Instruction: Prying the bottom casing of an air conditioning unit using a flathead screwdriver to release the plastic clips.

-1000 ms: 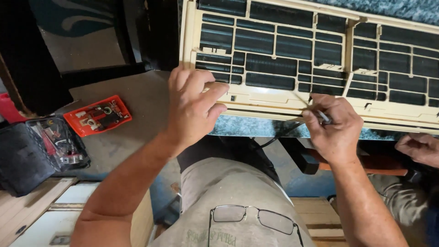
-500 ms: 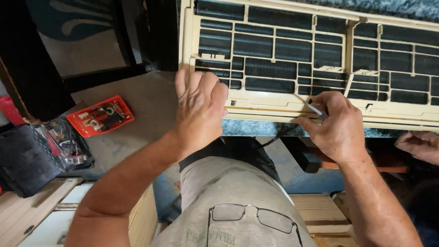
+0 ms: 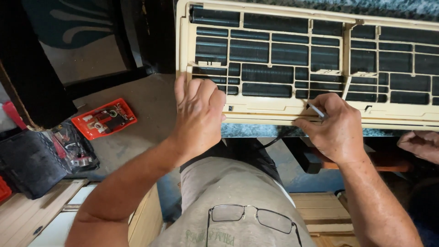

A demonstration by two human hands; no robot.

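**Both hands on the lower rail of a cream air-conditioner frame**

While the cream air-conditioner frame (image 3: 274, 107) lies across the top of the view, both hands press against its lower rail. Its open grille shows dark fins behind cream bars, and the long bottom edge runs just under the fingertips of each hand. The left hand (image 3: 199, 114) lies flat and released, fingers spread upward, with the fingertips resting on the frame near its left corner; it grips nothing. The right hand (image 3: 336, 128) is clenched around a thin metal tool (image 3: 316, 110), whose pale tip shows between thumb and forefinger and points up-left at the rail. Whether the tip actually touches the plastic cannot be told.

Between the two hands, below the rail, a strip of dark speckled surface shows, and a black cable (image 3: 274, 139) runs down from it toward the person's lap. A pair of glasses (image 3: 251, 217) hangs at the neck of the grey shirt, nearest the camera. Right of the right hand, another person's hand (image 3: 418, 144) rests at the edge of the view, apart from the frame.

Left of the left hand, well apart on the brown floor, lies a red tray (image 3: 104, 119) with small parts in it. Farther left again sits a black tool bag (image 3: 32, 160), with a clear packet of bits beside it.
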